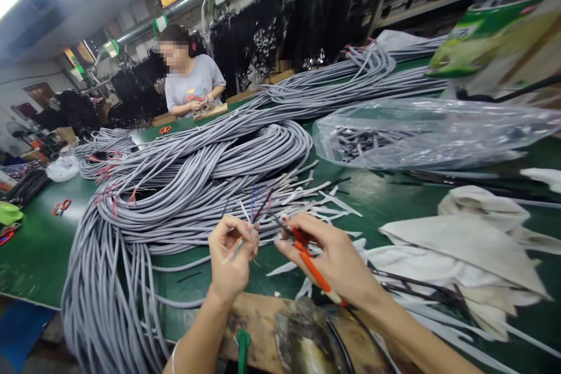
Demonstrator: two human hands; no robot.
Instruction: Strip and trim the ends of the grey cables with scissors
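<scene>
Wires (254, 212) pinched in left hand (230, 254) fingers, above desk (37, 266), in front of grey cable pile (197, 187). Right hand (337, 254) fingers wrapped around orange-handled tool (312, 264), tip near wires.

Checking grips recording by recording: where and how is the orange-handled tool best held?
Take the orange-handled tool by its handles, probably from the right, as the right hand does: they slant down and right along its palm, while the dark tip points up and left toward the thin wires in the left hand.
</scene>
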